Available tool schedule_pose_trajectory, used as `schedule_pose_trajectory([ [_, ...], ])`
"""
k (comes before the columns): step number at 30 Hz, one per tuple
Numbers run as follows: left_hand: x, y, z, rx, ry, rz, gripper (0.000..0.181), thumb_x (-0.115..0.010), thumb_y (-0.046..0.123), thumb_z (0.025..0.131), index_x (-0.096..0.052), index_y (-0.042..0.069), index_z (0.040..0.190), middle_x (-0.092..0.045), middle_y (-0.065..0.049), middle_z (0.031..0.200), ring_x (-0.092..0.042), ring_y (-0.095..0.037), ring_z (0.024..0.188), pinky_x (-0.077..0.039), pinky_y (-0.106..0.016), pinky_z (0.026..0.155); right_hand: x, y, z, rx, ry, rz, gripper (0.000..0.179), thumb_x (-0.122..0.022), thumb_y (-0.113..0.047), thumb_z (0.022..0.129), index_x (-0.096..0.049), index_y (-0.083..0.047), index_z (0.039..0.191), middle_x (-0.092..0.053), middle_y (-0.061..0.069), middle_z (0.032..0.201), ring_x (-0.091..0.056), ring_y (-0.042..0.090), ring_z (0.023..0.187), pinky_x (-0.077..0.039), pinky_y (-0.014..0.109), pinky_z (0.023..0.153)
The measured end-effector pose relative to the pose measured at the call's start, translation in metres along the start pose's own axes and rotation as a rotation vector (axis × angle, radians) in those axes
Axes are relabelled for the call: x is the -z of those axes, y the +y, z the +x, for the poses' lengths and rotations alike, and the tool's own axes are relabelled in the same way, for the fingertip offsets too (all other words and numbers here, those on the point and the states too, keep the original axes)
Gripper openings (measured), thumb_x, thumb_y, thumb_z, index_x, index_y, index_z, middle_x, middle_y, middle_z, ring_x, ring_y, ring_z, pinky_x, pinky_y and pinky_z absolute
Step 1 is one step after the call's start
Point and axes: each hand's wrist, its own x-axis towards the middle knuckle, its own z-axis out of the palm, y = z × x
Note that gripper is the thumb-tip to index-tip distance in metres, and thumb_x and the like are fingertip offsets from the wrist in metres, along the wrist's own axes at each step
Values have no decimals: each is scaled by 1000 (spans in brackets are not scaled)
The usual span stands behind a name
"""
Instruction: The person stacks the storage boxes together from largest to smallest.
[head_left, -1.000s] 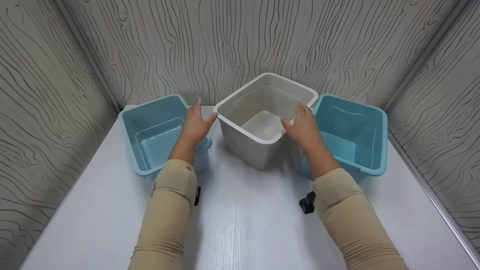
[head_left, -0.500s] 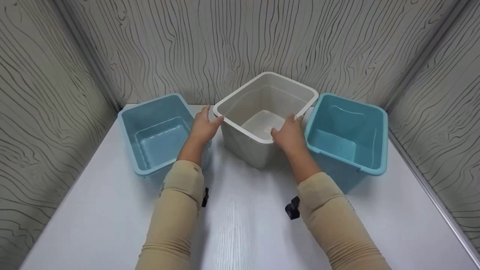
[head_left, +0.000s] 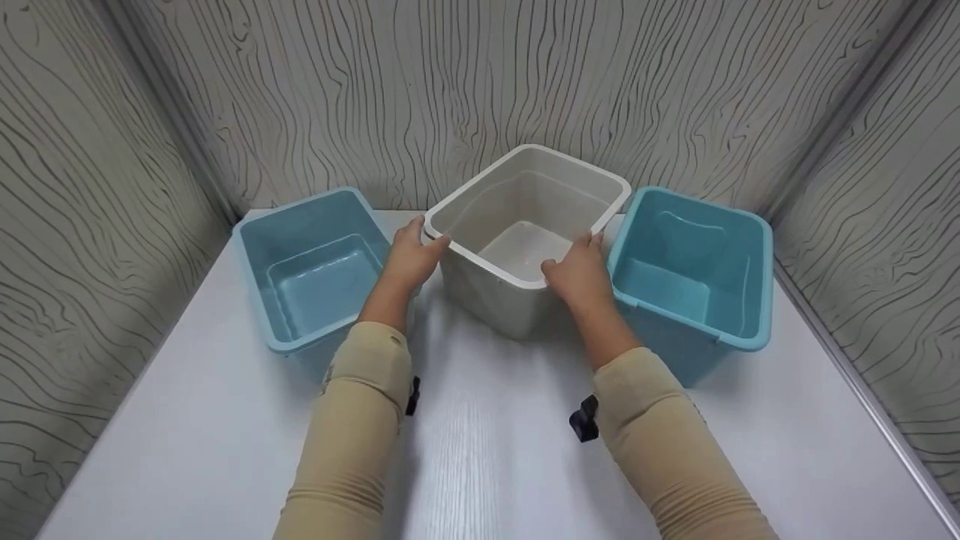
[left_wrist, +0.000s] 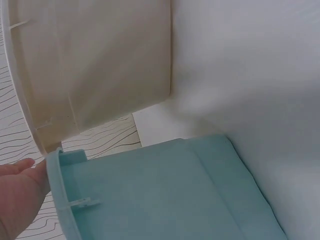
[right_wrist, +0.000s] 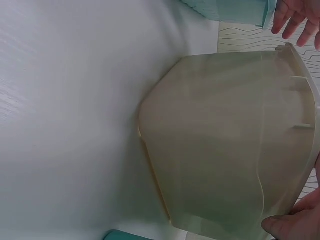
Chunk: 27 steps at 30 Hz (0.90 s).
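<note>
An off-white plastic bin (head_left: pixel 484 289) stands upright in the middle at the back, its near corner pointing toward me. My right hand (head_left: pixel 577 274) grips its rim on the right of that corner; in the right wrist view, the digits of this hand (right_wrist: pixel 295 220) wrap the rim and press the outer wall. My left hand (head_left: pixel 411 262) is at the bin's left corner, thumb overlapping the rim in the head view. In the right wrist view the left fingers (right_wrist: pixel 295 22) look straight and spread, right by that corner. The bin's inside holds nothing visible.
A light blue bin (head_left: pixel 279 346) stands on the left, close beside my left hand. On the right a turquoise bin (head_left: pixel 667 326) stands close to the off-white one. All are on a white table (head_left: pixel 480 442) with wood-patterned wall panels (head_left: pixel 405 90) at the back and sides.
Both hands have moved inward to the off-white bin. The right hand came left and nearer to me along its rim and took hold; the left thumb moved onto the left corner.
</note>
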Motion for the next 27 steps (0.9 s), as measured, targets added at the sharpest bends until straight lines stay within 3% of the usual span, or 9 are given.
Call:
schedule_pose_trajectory([
  [4,0,-1,0,-1,0,3,67,-50,39,90,-22,12,145,-22,-12,148,-20,-28,137,-20,-45,109,0,0,0,-1,-15,-15,81,-52,-28,88,-5,7,143,1,23,150,-16,38,135,-23,50,106],
  [9,-1,-2,2,-8,-2,17,66,-50,40,90,-25,10,144,-27,-12,146,-27,-28,134,-24,-44,108,1,0,1,54,3,-52,78,-52,-23,85,-10,14,139,-6,30,147,-16,37,135,-23,46,108],
  [16,2,-2,2,36,-29,15,69,-50,40,90,-20,13,146,-21,-10,149,-19,-27,137,-19,-46,109,1,1,2,91,-4,-29,73,-50,-16,83,-13,13,140,-6,31,147,-12,35,136,-21,44,109],
  [22,3,-2,1,6,-33,46,67,-51,38,91,-22,10,145,-25,-12,147,-23,-28,136,-20,-44,109,3,0,2,104,-27,-37,72,-50,-13,82,-15,11,140,-7,30,147,-15,36,135,-22,45,108],
  [27,2,-3,3,-26,3,67,63,-54,34,90,-29,6,142,-34,-14,142,-31,-28,132,-26,-43,108,6,0,2,112,-51,-49,73,-49,-11,81,-14,11,141,-7,29,147,-14,36,136,-22,46,108],
])
